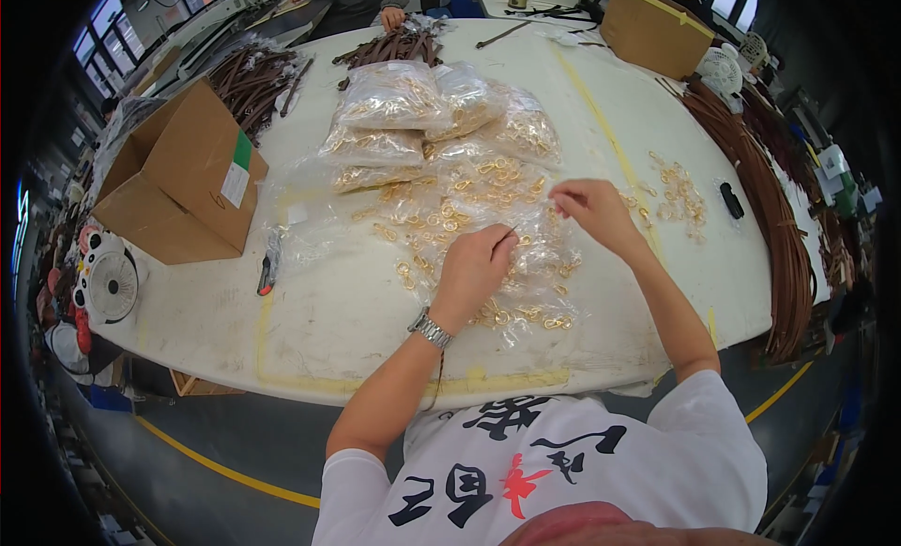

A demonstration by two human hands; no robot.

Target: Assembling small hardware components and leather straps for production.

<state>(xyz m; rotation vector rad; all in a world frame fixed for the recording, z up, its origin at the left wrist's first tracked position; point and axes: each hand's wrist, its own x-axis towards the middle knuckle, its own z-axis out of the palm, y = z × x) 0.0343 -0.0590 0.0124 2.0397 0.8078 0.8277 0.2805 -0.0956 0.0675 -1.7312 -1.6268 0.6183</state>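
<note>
My left hand point(477, 267), with a metal watch point(431, 329) on its wrist, is closed over the middle of the bags. A dark tip shows between its thumb and finger, and a thin brown strap point(439, 375) hangs below the wrist. My right hand point(593, 211) is pinched at the right edge of the bags; anything between its fingertips is too small to name. Loose gold clasps point(451, 214) lie spread on clear plastic under and around both hands. Behind them are stacked several full clear bags point(392, 95) of gold hardware.
An open cardboard box point(192, 180) and a utility knife point(268, 261) are on the left. More gold pieces point(679, 197), a black object point(731, 200) and long brown straps point(751, 161) lie right. Across the table, another person's hand point(392, 18) is beside a brown strap pile point(389, 48).
</note>
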